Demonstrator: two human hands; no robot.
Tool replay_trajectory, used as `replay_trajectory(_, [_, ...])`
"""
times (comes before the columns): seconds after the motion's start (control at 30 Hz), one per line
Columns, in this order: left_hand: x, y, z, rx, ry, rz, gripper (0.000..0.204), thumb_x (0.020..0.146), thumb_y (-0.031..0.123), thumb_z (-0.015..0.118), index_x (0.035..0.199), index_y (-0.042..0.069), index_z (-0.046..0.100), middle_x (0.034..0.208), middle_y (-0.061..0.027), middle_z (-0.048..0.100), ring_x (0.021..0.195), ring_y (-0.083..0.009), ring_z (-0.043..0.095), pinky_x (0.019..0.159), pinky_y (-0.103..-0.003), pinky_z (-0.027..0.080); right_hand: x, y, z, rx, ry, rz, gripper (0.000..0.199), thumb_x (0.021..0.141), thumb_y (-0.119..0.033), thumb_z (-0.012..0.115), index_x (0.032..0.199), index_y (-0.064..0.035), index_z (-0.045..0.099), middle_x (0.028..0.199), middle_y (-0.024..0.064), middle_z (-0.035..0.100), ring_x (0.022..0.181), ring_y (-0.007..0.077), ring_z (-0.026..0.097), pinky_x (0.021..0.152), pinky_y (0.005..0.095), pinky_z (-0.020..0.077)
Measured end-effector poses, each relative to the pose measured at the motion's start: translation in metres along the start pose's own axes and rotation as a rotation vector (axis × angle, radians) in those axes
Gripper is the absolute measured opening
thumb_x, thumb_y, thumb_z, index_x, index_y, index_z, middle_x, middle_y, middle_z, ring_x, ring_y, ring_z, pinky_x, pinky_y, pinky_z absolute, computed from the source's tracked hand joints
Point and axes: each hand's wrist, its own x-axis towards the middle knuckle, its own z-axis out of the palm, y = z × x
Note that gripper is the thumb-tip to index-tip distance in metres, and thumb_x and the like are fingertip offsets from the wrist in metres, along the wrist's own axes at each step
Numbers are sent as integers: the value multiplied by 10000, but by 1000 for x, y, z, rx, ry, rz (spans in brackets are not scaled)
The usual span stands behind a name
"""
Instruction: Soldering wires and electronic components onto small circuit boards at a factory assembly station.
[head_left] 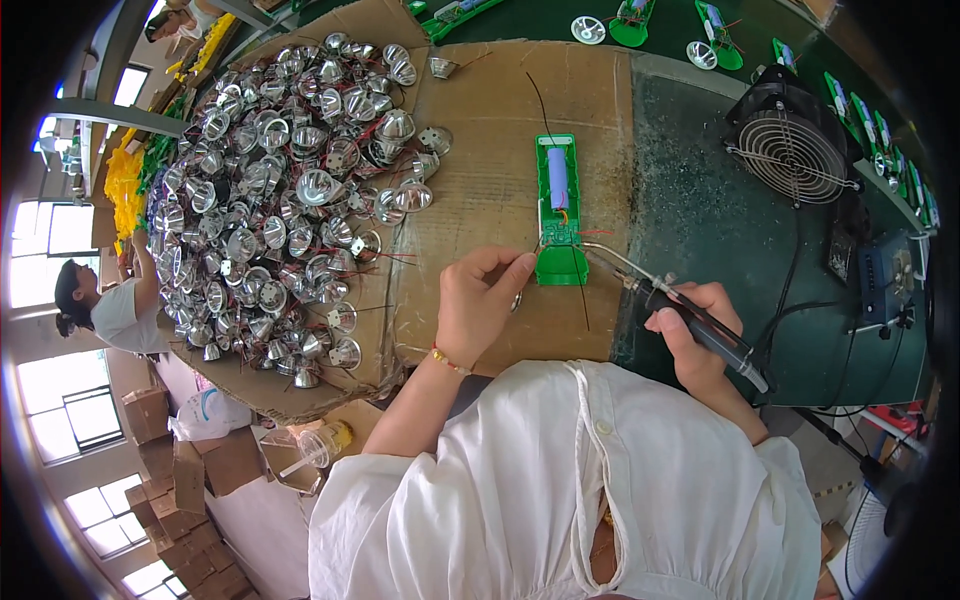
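Feed check, wearer: I log a loose white blouse (460, 490), softly creased throughout. Front placket (584, 420) narrow, raised edge; one pale round button (603, 427) visible. Sleeves (365, 500) white and roomy; left hand (475, 308) and right hand (690, 355) bare. Left wrist (436, 371): thin reddish bracelet (450, 363), small yellowish beads.

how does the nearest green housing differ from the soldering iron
The green housing lies on cardboard; the soldering iron is held in the right hand. The green housing is an open shell, the soldering iron a black-handled rod with a metal front. Both are elongated.
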Motion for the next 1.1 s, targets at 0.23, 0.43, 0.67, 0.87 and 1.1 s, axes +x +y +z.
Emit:
replay_trajectory(0.23, [-1, -1, 5, 62, 38, -1, 173, 808, 156, 650, 803, -17, 658, 659, -70, 628, 566, -94, 562, 527, -240, 441, 5, -1, 15, 19, 77, 79, 159, 813, -78, 605, 852, 15, 482, 672, 98, 579, 585, 135, 581, 575, 262, 486])
replay_trajectory(0.43, [0, 0, 16, 167, 72, 56, 138, 767, 130, 670, 751, -4, 645, 658, -93, 585, 556, -156, 556, 526, -268, 443, 7, 2, 17, -8, 81, 79, 165, 804, -81, 629, 851, 19, 506, 677, 89, 599, 596, 114, 583, 565, 247, 478])
replay_trajectory(0.67, [4, -2, 19, 159, 105, 166, 127, 773, 82, 650, 715, -19, 597, 714, -66, 552, 564, -121, 534, 509, -244, 428, 11, 4, 22, 7, 68, 65, 182, 789, -89, 654, 840, 18, 515, 665, 82, 615, 591, 93, 577, 546, 230, 463])
replay_trajectory(0.87, [6, -2, 21, 171, 136, 217, 121, 750, 81, 649, 687, -5, 594, 690, -96, 556, 545, -185, 557, 512, -281, 441, 10, 6, 22, -23, 43, 79, 170, 793, -83, 649, 835, 13, 516, 652, 76, 611, 589, 89, 577, 545, 227, 463])
replay_trajectory(1.1, [6, 4, 20, 171, 128, 169, 128, 752, 85, 642, 678, -5, 590, 686, -100, 557, 541, -194, 558, 507, -286, 438, 8, 2, 20, 90, 114, 84, 149, 819, -62, 619, 866, 22, 505, 708, 100, 604, 610, 112, 587, 561, 236, 479])
